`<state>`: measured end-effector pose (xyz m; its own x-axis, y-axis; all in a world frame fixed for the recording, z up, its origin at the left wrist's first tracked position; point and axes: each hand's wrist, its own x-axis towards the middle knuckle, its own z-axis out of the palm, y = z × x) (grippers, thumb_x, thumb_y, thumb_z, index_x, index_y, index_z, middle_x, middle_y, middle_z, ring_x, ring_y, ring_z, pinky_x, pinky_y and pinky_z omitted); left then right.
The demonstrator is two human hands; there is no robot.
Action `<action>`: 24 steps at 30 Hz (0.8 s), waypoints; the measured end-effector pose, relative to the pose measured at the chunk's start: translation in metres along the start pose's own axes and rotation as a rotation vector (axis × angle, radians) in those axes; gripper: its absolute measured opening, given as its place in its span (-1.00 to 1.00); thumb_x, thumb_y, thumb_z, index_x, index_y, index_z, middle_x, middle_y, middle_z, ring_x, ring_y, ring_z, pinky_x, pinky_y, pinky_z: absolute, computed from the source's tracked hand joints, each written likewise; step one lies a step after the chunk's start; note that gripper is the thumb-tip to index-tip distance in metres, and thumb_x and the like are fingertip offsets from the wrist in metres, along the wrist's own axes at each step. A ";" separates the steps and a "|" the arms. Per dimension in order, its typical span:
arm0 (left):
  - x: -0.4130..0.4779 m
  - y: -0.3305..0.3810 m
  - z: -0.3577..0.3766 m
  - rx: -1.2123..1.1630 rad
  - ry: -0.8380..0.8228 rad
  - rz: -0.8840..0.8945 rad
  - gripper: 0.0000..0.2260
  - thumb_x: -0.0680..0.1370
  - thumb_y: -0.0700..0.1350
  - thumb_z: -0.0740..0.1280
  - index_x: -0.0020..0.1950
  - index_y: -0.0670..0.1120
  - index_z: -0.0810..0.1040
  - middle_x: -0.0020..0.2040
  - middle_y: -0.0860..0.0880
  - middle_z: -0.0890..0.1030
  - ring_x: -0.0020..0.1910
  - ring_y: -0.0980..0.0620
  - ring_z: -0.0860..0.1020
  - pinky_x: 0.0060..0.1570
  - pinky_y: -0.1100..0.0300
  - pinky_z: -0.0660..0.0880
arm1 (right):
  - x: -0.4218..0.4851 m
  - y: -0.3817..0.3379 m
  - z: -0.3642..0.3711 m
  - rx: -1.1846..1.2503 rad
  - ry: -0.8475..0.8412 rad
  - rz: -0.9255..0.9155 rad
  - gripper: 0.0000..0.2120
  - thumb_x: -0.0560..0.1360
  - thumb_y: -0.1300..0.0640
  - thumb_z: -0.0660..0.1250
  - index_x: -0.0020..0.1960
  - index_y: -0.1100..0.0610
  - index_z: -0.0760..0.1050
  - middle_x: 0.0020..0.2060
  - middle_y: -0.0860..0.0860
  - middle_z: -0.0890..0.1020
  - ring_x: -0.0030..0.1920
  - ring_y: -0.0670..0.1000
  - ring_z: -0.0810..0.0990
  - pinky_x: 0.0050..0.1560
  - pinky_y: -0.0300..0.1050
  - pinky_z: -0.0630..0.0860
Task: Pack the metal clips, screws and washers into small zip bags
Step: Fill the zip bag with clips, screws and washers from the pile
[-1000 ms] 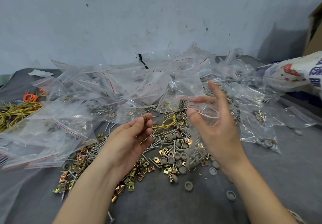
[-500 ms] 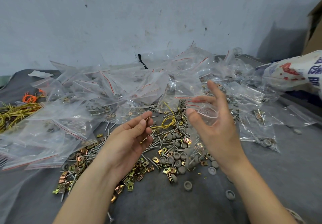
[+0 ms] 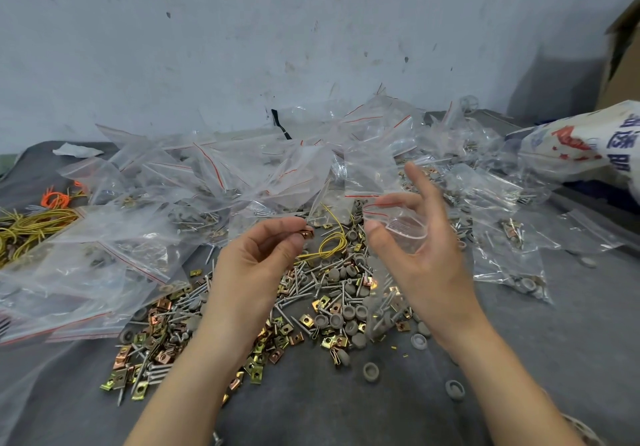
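Observation:
My left hand (image 3: 256, 265) pinches a copper-coloured metal clip (image 3: 307, 234) at its fingertips, held above the pile. My right hand (image 3: 419, 258) holds a small clear zip bag (image 3: 398, 225) with its red-lined mouth spread open towards the clip; the bag hangs down past my palm with some parts in its bottom. A short gap separates the clip from the bag's mouth. Below both hands a loose heap of gold and copper clips (image 3: 152, 352), screws (image 3: 311, 282) and grey washers (image 3: 346, 314) covers the grey cloth (image 3: 346, 407).
Many clear zip bags (image 3: 214, 182), some filled, lie piled behind and to the left. Yellow and orange wire ties (image 3: 31, 223) sit at far left. A printed white sack (image 3: 588, 140) and a cardboard box (image 3: 623, 50) stand at right. A wall rises behind.
My left hand has risen and moved right, bringing the clip close to the bag's mouth. My right hand has kept the bag open in about the same place.

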<state>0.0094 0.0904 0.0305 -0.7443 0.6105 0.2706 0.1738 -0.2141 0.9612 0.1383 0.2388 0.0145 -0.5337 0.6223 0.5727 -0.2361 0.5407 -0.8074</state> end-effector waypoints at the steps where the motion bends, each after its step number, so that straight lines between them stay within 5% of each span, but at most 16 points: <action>1: -0.001 0.001 0.001 0.018 -0.010 0.022 -0.84 0.53 -0.30 0.38 0.01 -0.07 0.66 -0.09 0.04 0.72 -0.13 0.22 0.64 -0.12 0.39 0.51 | 0.000 0.000 0.000 -0.001 -0.004 -0.001 -0.30 0.54 0.06 0.46 0.58 -0.05 0.20 0.09 -0.24 0.60 0.18 -0.31 0.54 0.10 -0.56 0.35; 13: 0.002 0.040 0.019 0.064 -0.044 0.221 -0.81 0.54 -0.27 0.39 0.09 -0.03 0.62 -0.07 0.08 0.72 -0.05 0.20 0.65 -0.09 0.41 0.52 | -0.005 -0.004 0.009 -0.030 -0.079 0.010 -0.22 0.40 -0.23 0.40 0.54 -0.27 0.16 0.15 -0.25 0.55 0.16 -0.15 0.57 0.13 -0.36 0.46; 24: 0.007 0.046 0.045 0.347 -0.187 0.270 -0.83 0.58 -0.12 0.37 0.14 0.07 0.63 -0.04 0.20 0.69 -0.01 0.27 0.62 0.02 0.23 0.53 | -0.009 -0.001 0.007 -0.027 -0.110 0.063 -0.12 0.32 -0.20 0.46 0.54 -0.31 0.12 0.13 -0.36 0.53 0.14 -0.19 0.62 0.07 -0.40 0.49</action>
<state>0.0414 0.1193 0.0791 -0.5196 0.7020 0.4871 0.5734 -0.1362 0.8079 0.1377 0.2285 0.0093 -0.6328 0.5905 0.5008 -0.1781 0.5185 -0.8363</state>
